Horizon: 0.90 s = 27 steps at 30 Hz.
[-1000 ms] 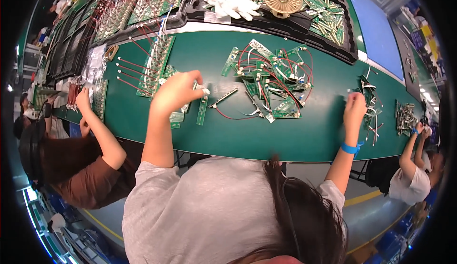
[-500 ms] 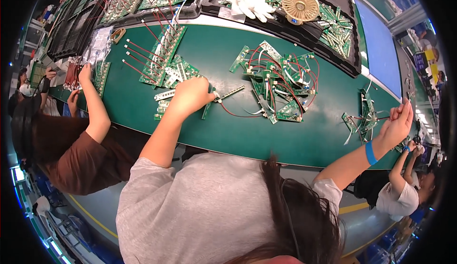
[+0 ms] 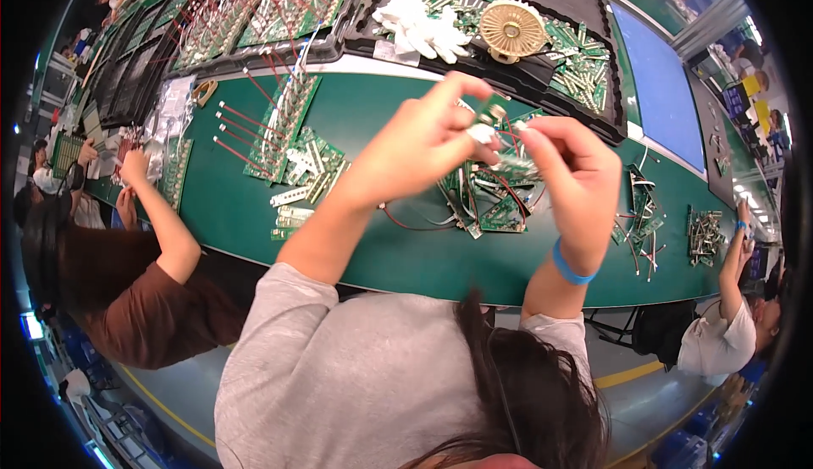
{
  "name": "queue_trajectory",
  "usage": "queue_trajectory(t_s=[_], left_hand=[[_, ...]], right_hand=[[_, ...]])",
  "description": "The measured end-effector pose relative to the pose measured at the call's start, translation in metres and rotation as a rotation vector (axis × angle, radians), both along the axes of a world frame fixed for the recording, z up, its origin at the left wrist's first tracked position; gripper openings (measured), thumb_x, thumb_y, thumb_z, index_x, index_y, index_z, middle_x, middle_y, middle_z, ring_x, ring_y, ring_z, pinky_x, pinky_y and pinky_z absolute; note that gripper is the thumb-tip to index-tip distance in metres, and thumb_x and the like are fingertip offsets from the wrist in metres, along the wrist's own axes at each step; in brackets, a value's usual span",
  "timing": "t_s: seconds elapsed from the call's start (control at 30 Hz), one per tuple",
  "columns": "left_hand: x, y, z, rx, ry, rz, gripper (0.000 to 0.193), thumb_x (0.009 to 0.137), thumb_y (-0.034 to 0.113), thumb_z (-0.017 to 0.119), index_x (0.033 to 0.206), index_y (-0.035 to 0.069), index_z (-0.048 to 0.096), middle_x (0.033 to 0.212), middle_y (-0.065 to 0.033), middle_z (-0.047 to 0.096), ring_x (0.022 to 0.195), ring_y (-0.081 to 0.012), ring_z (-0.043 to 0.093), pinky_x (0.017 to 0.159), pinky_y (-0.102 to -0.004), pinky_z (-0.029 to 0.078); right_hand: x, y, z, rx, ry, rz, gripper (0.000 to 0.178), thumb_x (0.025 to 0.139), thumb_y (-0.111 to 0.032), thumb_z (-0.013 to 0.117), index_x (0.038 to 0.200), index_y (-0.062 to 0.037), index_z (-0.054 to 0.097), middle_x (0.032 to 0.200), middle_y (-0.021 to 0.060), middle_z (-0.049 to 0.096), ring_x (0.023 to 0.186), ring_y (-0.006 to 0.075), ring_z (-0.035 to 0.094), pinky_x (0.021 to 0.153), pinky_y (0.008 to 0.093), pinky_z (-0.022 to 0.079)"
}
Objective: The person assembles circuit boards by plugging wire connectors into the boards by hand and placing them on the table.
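Watching remotely: both hands now meet over the green bench — half a second ago the left hand was near the loose boards, the right hand far out right. Left pinches a small green circuit board, raised above the wired boards. Its long axis appears slanted, far end rightward, white connector at the near end. Right thumb and forefinger press together beside it — I can't tell what's between.
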<state>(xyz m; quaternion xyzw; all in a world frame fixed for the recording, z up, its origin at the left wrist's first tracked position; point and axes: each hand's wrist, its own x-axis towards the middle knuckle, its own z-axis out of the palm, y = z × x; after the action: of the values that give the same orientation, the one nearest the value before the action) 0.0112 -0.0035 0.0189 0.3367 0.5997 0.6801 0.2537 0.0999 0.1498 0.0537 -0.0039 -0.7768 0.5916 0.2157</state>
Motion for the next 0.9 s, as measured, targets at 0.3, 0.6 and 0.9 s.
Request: queue_trajectory(t_s=[0.3, 0.6, 0.9], left_hand=[[0.011, 0.025, 0.002, 0.014, 0.259, 0.181, 0.035, 0.079, -0.005, 0.049, 0.114, -0.005, 0.045, 0.089, -0.0111, 0.063, 0.083, -0.0128, 0.061, 0.071, -0.0258, 0.050], [0.010, 0.027, 0.001, -0.191, 0.770, 0.370, 0.034, 0.076, -0.004, 0.051, 0.110, -0.001, 0.050, 0.081, -0.0148, 0.061, 0.069, -0.0225, 0.063, 0.058, -0.0286, 0.049], [0.009, 0.025, -0.007, -0.199, 0.830, 0.376, 0.031, 0.076, -0.003, 0.052, 0.107, -0.002, 0.051, 0.075, -0.0152, 0.060, 0.059, -0.0245, 0.060, 0.054, -0.0301, 0.047]], right_hand=[[0.002, 0.009, 0.004, 0.062, -0.102, -0.075, 0.008, 0.079, -0.002, 0.060, 0.083, 0.0050, 0.061, 0.072, 0.0060, 0.063, 0.064, 0.0049, 0.058, 0.053, 0.0173, 0.044], [-0.014, 0.006, -0.016, 0.306, 0.064, -0.146, 0.006, 0.079, -0.002, 0.061, 0.078, 0.0040, 0.058, 0.059, -0.0014, 0.052, 0.052, 0.0015, 0.039, 0.045, 0.0165, 0.029], [-0.023, 0.015, -0.016, 0.305, 0.033, 0.002, 0.014, 0.080, -0.007, 0.058, 0.071, 0.0020, 0.054, 0.061, 0.0092, 0.060, 0.056, 0.0149, 0.061, 0.048, 0.0242, 0.044]])
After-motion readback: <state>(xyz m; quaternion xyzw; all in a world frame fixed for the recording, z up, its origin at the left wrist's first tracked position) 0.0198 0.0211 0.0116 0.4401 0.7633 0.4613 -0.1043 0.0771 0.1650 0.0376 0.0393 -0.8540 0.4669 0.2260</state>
